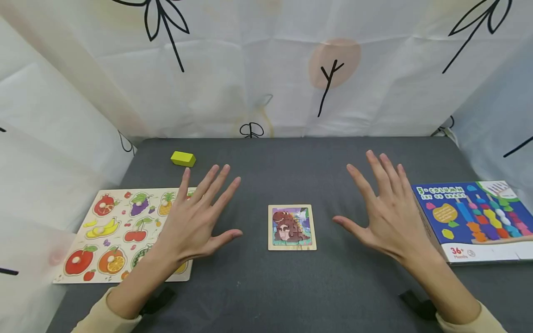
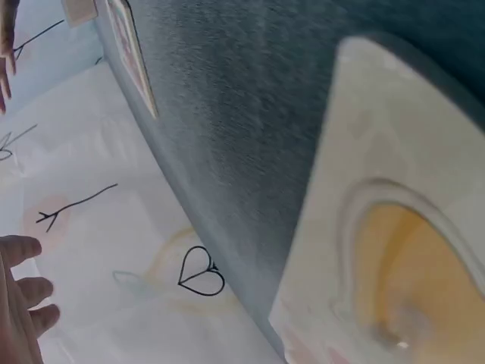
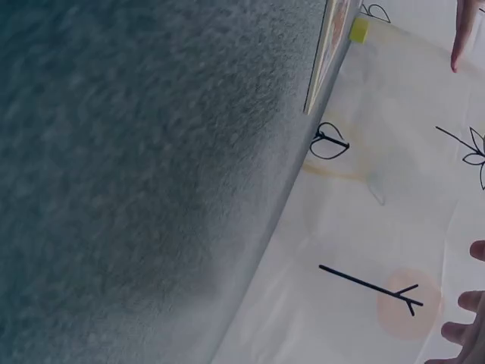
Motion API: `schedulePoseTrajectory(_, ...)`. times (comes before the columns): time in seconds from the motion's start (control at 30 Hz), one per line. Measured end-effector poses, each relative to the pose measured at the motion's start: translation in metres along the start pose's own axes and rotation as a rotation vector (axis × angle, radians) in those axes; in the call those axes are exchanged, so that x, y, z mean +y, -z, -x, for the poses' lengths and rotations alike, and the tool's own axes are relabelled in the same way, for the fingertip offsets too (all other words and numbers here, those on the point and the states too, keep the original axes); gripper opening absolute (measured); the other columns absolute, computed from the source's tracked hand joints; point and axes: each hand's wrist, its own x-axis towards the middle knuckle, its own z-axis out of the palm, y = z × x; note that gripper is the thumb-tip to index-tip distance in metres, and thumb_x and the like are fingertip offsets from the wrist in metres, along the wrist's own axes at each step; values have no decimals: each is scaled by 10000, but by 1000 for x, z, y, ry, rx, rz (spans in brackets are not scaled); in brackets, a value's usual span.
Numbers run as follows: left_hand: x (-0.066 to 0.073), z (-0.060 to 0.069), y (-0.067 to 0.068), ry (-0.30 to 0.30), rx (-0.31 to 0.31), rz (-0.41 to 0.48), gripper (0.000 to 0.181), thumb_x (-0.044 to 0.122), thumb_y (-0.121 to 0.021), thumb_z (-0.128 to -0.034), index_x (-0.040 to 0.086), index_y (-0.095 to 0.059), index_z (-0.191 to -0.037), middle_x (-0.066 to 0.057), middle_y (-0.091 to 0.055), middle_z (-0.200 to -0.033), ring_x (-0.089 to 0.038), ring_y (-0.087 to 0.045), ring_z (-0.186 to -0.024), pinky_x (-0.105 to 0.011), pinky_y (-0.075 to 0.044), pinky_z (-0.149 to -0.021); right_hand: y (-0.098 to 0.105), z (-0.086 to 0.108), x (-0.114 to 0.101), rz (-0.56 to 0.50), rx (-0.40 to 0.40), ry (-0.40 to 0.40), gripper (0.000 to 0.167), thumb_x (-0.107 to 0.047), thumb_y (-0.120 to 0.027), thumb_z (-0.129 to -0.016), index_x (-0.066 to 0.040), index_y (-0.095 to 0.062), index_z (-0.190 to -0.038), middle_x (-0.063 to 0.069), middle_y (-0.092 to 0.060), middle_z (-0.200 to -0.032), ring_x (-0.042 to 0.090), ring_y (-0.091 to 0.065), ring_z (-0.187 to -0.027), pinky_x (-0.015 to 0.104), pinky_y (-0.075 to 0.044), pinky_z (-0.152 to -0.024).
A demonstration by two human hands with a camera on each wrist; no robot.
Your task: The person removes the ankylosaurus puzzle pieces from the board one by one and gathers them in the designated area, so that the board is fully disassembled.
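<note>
Between the two hands lies a small square dinosaur jigsaw puzzle [image 1: 292, 227] in a pale wooden frame, with its picture pieces in place. My left hand [image 1: 195, 222] is held with fingers spread over the right side of a fruit puzzle board [image 1: 120, 236], hiding part of it. On the other side, my right hand [image 1: 385, 208] is spread too, beside a blue toy box [image 1: 479, 222]. Both hands hold nothing. Fingers [image 2: 30, 292] of the left hand show at the edge of the left wrist view, and those of the right hand [image 3: 466, 326] in the right wrist view.
A yellow-green block [image 1: 183, 159] lies near the far left of the dark grey table [image 1: 266, 291]. White cloth [image 1: 250, 69] with plant drawings hangs behind and at both sides of the table.
</note>
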Motion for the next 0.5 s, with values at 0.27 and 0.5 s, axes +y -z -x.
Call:
schedulePoseTrajectory(0.27, 11, -6, -4, 17, -78, 71, 910, 798, -153, -1060, 183, -497, -1635, -129, -482, -1701, -337, -503, -1550, -703, -218, -1317, -16, -7, -15, -120, -68, 37, 958, -859, -324, -998, -140, -477, -1612, 245, -375, -1724, 511, -407, -1548, 763, -353, -1193)
schedulePoseTrajectory(0.5, 32, -13, -3, 45, -215, 170, 666, 612, -567, -1059, 186, -579, -1571, -86, -564, -1639, -294, -566, -1497, -693, -289, -1302, -31, -13, -26, -232, -182, 10, 800, -608, -714, -959, -148, -516, -1582, 204, -445, -1681, 466, -509, -1469, 734, -467, -1090)
